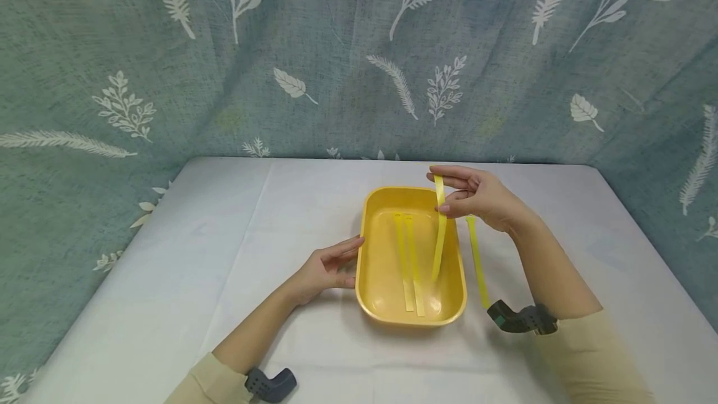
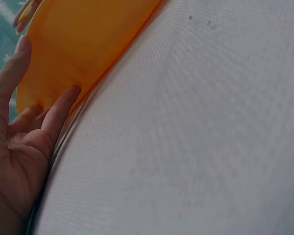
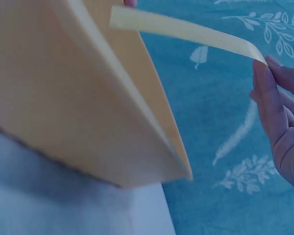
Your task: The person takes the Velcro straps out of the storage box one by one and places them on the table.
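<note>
one yellow strip [image 1: 439, 245] hangs over the tray [image 1: 377, 260]

the right grip [image 1: 485, 201] is narrow: its fingertips pinch the yellow strip near the upper end, and the rest of it hangs over the inside of the tray. i think it is held in this way so that most of its length is free from the fingers. the left grip [image 1: 314, 273] is not closed around anything; its extended fingers touch the left side of the tray, probably to make it steady. two similar strips [image 1: 404, 267] lie side by side on the tray floor, lengthwise, perhaps because the long direction suits them. a fourth strip [image 1: 478, 260] lies on the white counter [image 1: 269, 223], just beside the right wall, which seems a convenient place for reaching.

the head view shows all four strips, but from above it is difficult to judge how high the held one is. the right wrist view adds that this strip bends close to the fingertips and that its free end extends over the opening. the left wrist view hides the tray floor; it shows instead the outer wall, with fingers against it.
</note>
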A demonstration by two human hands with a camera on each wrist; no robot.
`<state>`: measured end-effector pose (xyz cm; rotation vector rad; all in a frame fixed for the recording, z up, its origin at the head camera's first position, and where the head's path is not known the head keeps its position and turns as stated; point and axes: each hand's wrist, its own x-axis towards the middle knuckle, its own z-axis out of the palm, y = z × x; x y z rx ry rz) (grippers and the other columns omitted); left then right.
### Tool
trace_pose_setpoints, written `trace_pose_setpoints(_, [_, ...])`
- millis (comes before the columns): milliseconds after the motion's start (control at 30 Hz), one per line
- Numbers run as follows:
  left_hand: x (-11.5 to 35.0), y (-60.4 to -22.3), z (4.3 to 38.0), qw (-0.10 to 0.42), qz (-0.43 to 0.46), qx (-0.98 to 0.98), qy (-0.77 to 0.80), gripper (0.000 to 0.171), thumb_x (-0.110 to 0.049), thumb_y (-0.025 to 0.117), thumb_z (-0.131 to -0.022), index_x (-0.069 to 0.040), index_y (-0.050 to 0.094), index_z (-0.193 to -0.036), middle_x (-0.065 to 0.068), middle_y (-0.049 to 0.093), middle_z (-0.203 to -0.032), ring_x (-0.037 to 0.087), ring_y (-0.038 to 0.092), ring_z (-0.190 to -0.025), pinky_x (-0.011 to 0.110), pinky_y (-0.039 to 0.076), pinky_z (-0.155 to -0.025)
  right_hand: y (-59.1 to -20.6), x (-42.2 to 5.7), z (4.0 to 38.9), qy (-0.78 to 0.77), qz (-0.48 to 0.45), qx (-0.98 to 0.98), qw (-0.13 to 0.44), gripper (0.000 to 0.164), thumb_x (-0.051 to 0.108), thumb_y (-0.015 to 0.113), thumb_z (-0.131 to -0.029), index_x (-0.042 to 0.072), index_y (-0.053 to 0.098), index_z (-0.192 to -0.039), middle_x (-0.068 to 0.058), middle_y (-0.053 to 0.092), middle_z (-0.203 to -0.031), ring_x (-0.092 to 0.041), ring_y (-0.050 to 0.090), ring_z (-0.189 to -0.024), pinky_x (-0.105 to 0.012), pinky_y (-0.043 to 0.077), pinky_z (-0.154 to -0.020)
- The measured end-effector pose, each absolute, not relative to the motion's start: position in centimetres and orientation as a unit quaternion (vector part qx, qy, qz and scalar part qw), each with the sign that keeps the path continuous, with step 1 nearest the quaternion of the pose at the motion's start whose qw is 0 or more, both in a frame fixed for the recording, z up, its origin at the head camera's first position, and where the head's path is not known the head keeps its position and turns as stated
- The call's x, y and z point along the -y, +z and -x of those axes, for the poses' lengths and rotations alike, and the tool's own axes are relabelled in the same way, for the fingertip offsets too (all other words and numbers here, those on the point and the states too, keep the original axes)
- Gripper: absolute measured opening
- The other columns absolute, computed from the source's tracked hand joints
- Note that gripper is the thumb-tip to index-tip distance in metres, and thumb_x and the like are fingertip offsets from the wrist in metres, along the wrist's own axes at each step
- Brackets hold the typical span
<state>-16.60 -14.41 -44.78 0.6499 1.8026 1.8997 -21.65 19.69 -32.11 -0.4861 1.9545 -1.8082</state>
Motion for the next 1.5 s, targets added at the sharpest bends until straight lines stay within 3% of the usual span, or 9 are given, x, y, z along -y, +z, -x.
trace_pose_setpoints(100, [14.3, -44.8, 16.5, 0.218, -0.234, -0.654, 0.686, 0.086, -0.023, 0.084, -0.071, -0.004, 0.04, -0.142, 0.009, 0.03, -0.153, 0.028, 0.029, -0.14, 0.019, 0.035, -0.107, -32.0, -20.9, 21.0, -0.649, 0.172, -0.712, 0.207, 0.075, -0.006, 0.07, -0.08, 0.01, 0.037, -0.145, -0.015, 0.036, -0.15, -0.018, 0.068, -0.094, -0.033, 0.057, -0.083])
trace_pose_setpoints(400, [14.1, -44.9, 16.6, 0.218, -0.232, -0.661, 0.68, 0.084, -0.023, 0.083, -0.072, -0.006, 0.042, -0.142, 0.007, 0.031, -0.153, 0.028, 0.03, -0.14, 0.021, 0.034, -0.108, -32.7, -24.7, 18.6, -0.644, 0.158, -0.727, 0.18, 0.069, -0.008, 0.067, -0.081, 0.01, 0.042, -0.143, 0.011, 0.055, -0.132, -0.012, 0.065, -0.103, -0.03, 0.057, -0.081])
trace_pose_setpoints(500, [14.2, -45.0, 16.6, 0.216, -0.235, -0.658, 0.682, 0.088, -0.028, 0.084, -0.07, -0.003, 0.04, -0.142, 0.009, 0.031, -0.153, 0.031, 0.03, -0.139, 0.022, 0.038, -0.106, -33.2, -25.3, 18.1, -0.638, 0.158, -0.733, 0.177, 0.068, -0.008, 0.067, -0.082, 0.012, 0.044, -0.142, 0.013, 0.055, -0.132, -0.01, 0.064, -0.105, -0.029, 0.057, -0.081])
trace_pose_setpoints(700, [14.1, -45.0, 16.3, 0.227, -0.243, -0.632, 0.7, 0.096, -0.032, 0.084, -0.067, 0.002, 0.035, -0.143, 0.015, 0.024, -0.155, 0.037, 0.028, -0.139, 0.035, 0.052, -0.092, -33.5, -26.7, 17.1, -0.653, 0.165, -0.72, 0.168, 0.067, -0.011, 0.062, -0.084, 0.011, 0.041, -0.143, 0.012, 0.055, -0.134, -0.015, 0.068, -0.092, -0.031, 0.056, -0.084])
trace_pose_setpoints(1033, [14.1, -45.0, 16.3, 0.233, -0.248, -0.616, 0.711, 0.098, -0.025, 0.085, -0.067, 0.004, 0.031, -0.144, 0.017, 0.02, -0.155, 0.038, 0.028, -0.138, 0.04, 0.053, -0.09, -32.9, -28.5, 15.6, -0.659, 0.156, -0.721, 0.148, 0.066, -0.013, 0.06, -0.085, 0.01, 0.041, -0.143, 0.011, 0.055, -0.134, -0.013, 0.066, -0.082, -0.031, 0.056, -0.084])
trace_pose_setpoints(1267, [14.2, -44.9, 16.4, 0.225, -0.255, -0.609, 0.717, 0.097, -0.021, 0.085, -0.068, 0.006, 0.03, -0.143, 0.02, 0.02, -0.154, 0.038, 0.028, -0.138, 0.039, 0.053, -0.089, -33.6, -29.8, 15.4, -0.635, 0.138, -0.746, 0.148, 0.064, -0.01, 0.061, -0.085, 0.012, 0.042, -0.143, 0.014, 0.055, -0.133, -0.014, 0.067, -0.098, -0.031, 0.056, -0.082])
trace_pose_setpoints(1500, [14.1, -44.9, 16.3, 0.228, -0.252, -0.61, 0.716, 0.098, -0.022, 0.085, -0.067, 0.005, 0.03, -0.144, 0.019, 0.02, -0.155, 0.038, 0.028, -0.138, 0.039, 0.053, -0.089, -35.6, -30.7, 15.5, -0.642, 0.146, -0.731, 0.181, 0.063, -0.01, 0.059, -0.087, 0.012, 0.041, -0.143, 0.017, 0.054, -0.133, -0.019, 0.068, -0.098, -0.029, 0.056, -0.083])
